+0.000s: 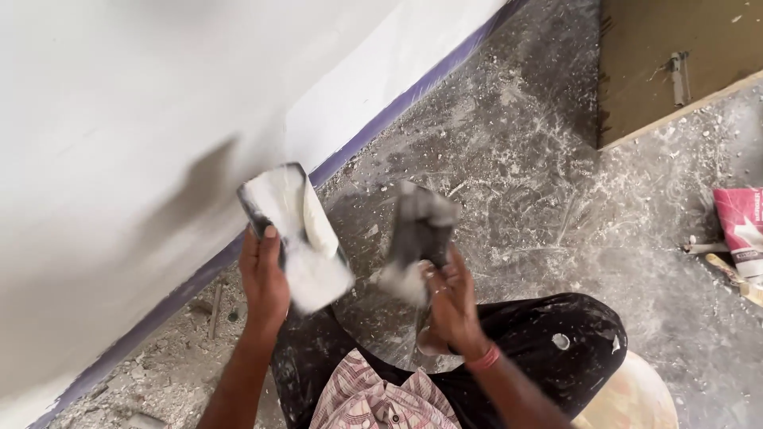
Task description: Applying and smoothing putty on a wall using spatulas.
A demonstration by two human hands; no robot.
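Gripping a flat putty blade (pixel 292 230) loaded with white putty, with the left hand (pixel 265 280) closed around its lower edge, thumb pressed on the dark face. Held just in front of the white wall (pixel 127 159), above the purple strip (pixel 373 127) at the wall's foot, tilted so the wet load faces upward and toward the wall. Clenched around a second, darker scraper (pixel 421 230) in the right hand (pixel 453 306), blurred with motion, blade up, smeared with putty near its lower end; edge not clearly readable. Apart from each other, the two tools, with a narrow gap between them over the knees in dark spattered trousers (pixel 548 342). Likely risks from here: putty sliding off the tilted blade onto the dusty grey floor (pixel 524 159), given how thick the load sits near the lower corner; grit from the floor carried into the mix if either tool dips low; a smear on the purple strip if the loaded blade meets the wall too far down. Lying well off to the right, a pink and white bag (pixel 743 226) beside some sticks.
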